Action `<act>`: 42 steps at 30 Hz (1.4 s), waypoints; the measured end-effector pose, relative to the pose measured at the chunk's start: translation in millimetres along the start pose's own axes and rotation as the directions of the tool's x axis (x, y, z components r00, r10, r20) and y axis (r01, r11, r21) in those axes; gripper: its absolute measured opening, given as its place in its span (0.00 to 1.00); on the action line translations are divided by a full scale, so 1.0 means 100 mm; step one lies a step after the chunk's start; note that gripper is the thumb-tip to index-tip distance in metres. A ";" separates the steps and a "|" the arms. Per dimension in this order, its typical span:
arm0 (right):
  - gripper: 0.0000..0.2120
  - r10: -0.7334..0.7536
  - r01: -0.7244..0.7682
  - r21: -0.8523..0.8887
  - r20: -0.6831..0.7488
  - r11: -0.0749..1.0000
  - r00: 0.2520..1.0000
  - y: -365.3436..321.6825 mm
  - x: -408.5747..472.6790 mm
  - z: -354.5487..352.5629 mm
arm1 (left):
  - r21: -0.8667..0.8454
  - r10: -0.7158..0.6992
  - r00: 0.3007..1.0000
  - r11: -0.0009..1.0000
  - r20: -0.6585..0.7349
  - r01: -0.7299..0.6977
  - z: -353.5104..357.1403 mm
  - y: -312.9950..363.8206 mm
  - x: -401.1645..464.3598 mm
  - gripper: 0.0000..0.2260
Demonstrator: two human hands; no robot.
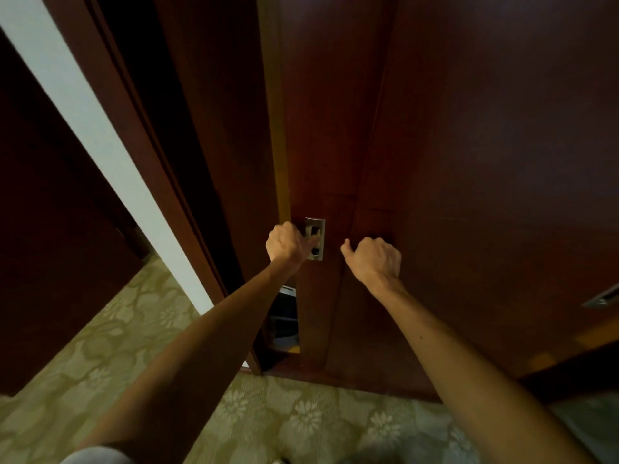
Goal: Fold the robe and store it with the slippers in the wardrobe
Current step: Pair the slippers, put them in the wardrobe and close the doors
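Both bare forearms reach forward and upward, the left hand (284,242) curled with a finger extended to the right, and the right hand (376,259), just beside it, loosely fisted with knuckles up and thumb pointing left.

Dim, warm light is falling across a patterned carpet (140,333) — olive-green, with pale flowers. A white wall strip (100,135) is running diagonally between dark reddish wood panels (50,236) — everything else is sitting in shadow.
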State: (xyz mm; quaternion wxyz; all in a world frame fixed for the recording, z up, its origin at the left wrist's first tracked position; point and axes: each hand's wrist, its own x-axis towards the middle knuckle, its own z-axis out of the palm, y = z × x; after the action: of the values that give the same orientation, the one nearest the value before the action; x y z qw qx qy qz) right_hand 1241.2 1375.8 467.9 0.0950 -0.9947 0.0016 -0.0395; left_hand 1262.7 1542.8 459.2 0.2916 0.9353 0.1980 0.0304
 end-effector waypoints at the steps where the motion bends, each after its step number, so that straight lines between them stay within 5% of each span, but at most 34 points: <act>1: 0.29 0.004 -0.004 -0.002 0.001 1.000 1.000 0.08 0.00 -0.01 | 0.012 0.008 1.000 1.000 0.001 -0.008 0.05 0.06 -0.03 0.15; 10: 0.31 0.025 -0.025 -0.009 0.000 1.000 1.000 0.78 -0.01 -0.12 | 0.068 0.035 0.999 0.997 0.011 -0.036 0.46 0.62 -0.30 0.15; 24: 0.33 0.003 -0.004 -0.018 -0.059 1.000 0.998 1.81 -0.01 -0.21 | 0.170 0.017 0.998 0.985 -0.055 -0.008 1.21 1.29 -0.65 0.27; 42: 0.33 -0.040 0.038 -0.032 -0.074 0.999 0.996 2.56 0.00 -0.30 | 0.199 0.011 0.999 0.980 -0.037 -0.003 1.56 1.80 -0.92 0.24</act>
State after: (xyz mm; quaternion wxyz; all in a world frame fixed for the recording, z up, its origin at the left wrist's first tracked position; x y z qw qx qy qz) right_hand 1239.6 1118.4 449.1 0.0789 -0.9937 -0.0137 -0.0785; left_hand 1268.3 1288.3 436.0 0.1929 0.9597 0.2022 0.0290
